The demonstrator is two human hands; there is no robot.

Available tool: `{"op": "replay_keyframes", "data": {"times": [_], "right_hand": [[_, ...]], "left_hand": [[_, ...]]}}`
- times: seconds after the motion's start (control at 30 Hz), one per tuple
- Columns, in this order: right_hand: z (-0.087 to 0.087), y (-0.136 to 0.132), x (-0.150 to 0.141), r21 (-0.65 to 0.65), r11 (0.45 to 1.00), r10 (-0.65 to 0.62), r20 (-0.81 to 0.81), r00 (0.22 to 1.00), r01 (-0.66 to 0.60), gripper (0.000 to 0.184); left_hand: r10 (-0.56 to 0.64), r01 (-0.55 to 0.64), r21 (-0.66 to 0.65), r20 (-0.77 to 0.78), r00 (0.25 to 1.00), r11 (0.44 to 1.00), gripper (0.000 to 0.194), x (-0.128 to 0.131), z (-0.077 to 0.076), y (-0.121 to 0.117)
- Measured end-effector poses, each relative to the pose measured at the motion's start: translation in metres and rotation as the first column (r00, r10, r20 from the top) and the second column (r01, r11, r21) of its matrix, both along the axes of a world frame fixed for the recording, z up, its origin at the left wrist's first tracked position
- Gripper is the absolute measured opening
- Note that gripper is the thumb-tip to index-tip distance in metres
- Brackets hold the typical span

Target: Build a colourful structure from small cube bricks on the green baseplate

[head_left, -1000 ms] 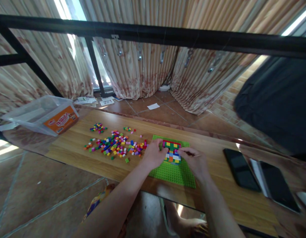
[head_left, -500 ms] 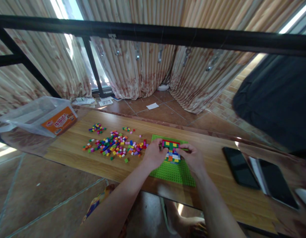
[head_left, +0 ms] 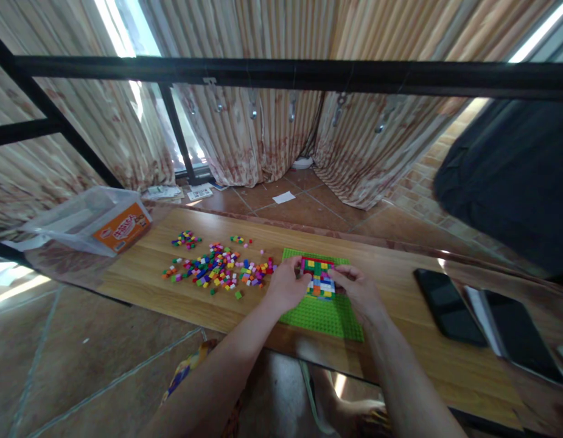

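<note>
A green studded baseplate point(head_left: 322, 319) lies on the table before me. On its upper part sits a flat multicoloured toy-brick build point(head_left: 318, 281), with a red row along its far edge and green, yellow, blue, white and orange bricks below. My left hand point(head_left: 288, 284) is closed at the build's left side, thumb bent inward over it. From the right, my right hand point(head_left: 355, 289) grips the opposite side, thumb and forefinger against the bricks. The fingertips partly hide the build's edges. Loose small bricks point(head_left: 221, 267) are spread just left of my left hand.
A clear plastic box point(head_left: 80, 225) with an orange label stands at the table's far left. Two dark phone-like or tablet-like devices point(head_left: 449, 308) lie at the right. Beyond the wooden table point(head_left: 391, 359) are a black metal bar point(head_left: 281, 74) and curtains.
The view has tilted slightly, and most of the scene sits a little further right. Both hands stay at the sides of the brick build, with only small finger shifts.
</note>
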State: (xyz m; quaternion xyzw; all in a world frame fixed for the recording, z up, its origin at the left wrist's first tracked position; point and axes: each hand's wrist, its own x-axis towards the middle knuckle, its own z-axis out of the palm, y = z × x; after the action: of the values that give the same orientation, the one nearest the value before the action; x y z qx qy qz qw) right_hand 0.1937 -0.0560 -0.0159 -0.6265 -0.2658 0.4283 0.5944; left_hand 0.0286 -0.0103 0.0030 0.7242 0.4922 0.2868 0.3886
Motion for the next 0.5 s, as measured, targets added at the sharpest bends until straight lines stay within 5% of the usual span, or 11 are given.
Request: {"op": "replay_keyframes", "data": {"times": [0.23, 0.5], "right_hand": [[0.011, -0.006, 0.030, 0.037, 0.952, -0.292, -0.201, 0.935, 0.305, 0.033], [0.003, -0.003, 0.029, 0.082, 0.955, -0.266, -0.198, 0.943, 0.287, 0.029]], "left_hand": [[0.093, -0.090, 0.044, -0.085, 0.992, 0.995, 0.031, -0.031, 0.003, 0.028], [0.230, -0.188, 0.142, -0.409, 0.883, 0.972, 0.025, -0.105, 0.022, 0.057]]}}
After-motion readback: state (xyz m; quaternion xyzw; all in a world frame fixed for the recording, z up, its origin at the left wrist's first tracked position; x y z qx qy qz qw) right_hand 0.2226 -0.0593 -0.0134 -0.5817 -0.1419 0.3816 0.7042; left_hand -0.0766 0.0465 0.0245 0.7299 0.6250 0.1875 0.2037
